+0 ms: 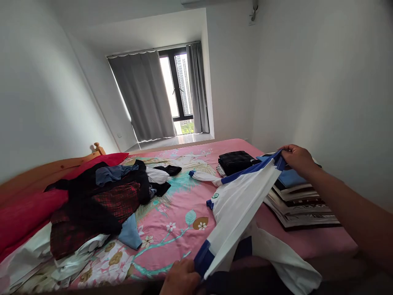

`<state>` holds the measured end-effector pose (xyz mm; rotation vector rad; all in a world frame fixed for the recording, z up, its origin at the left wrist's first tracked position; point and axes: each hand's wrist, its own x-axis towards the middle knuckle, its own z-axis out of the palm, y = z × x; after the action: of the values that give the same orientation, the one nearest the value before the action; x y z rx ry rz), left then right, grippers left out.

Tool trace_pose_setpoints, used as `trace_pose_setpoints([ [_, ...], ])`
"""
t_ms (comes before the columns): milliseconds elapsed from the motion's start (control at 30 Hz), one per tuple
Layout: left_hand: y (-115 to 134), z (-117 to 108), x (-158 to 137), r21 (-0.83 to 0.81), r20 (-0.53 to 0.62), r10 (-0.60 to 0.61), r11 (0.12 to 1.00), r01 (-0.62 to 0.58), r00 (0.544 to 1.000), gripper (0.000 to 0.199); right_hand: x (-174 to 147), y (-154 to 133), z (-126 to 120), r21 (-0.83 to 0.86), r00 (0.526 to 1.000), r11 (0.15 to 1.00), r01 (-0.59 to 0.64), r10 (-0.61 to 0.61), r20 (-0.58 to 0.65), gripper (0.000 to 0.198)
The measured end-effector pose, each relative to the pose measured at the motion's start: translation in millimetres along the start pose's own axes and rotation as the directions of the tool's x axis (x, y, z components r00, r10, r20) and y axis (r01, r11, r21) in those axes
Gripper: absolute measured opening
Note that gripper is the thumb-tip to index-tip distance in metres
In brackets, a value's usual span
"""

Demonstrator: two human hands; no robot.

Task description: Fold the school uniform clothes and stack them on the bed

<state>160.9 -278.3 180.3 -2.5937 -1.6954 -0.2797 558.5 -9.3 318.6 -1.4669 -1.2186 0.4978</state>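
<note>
A white and blue long-sleeved shirt [242, 196] with a small green emblem is stretched between my two hands over the near side of the bed. My left hand [181, 279], low at the bottom edge of the view, is closed on a blue-trimmed part of it. Up at the right, my right hand [296, 157] pinches another blue-edged part, above a stack of folded clothes [302, 211]. One sleeve lies on the pink bedsheet [181, 200]; the other hangs over the bed's near edge.
At the left, a loose heap of clothes [104, 205] lies by a red pillow [27, 215] and wooden headboard [73, 164]. Folded dark clothes [236, 160] sit on the bed's right side. Behind are grey curtains [143, 96] and a window [176, 88].
</note>
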Motion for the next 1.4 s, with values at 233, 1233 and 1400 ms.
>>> trace_pose_setpoints([
  [233, -23, -72, 13, -0.309, -0.121, -0.096, 0.950, 0.055, 0.988, 0.013, 18, -1, -7, 0.122, 0.996, 0.992, -0.041, 0.050, -0.071, 0.018],
  [1233, 3, 49, 86, -0.457, 0.077, 0.009, 0.889, 0.028, 0.997, 0.047, -2, -15, -12, 0.366, 0.991, 0.922, -0.123, 0.093, 0.098, 0.010],
  [1400, 14, 103, 126, -0.456, 0.033, -0.080, 0.886, 0.086, 0.996, 0.046, -6, -5, -17, 0.367, 0.983, 0.917, -0.155, 0.107, 0.147, 0.008],
])
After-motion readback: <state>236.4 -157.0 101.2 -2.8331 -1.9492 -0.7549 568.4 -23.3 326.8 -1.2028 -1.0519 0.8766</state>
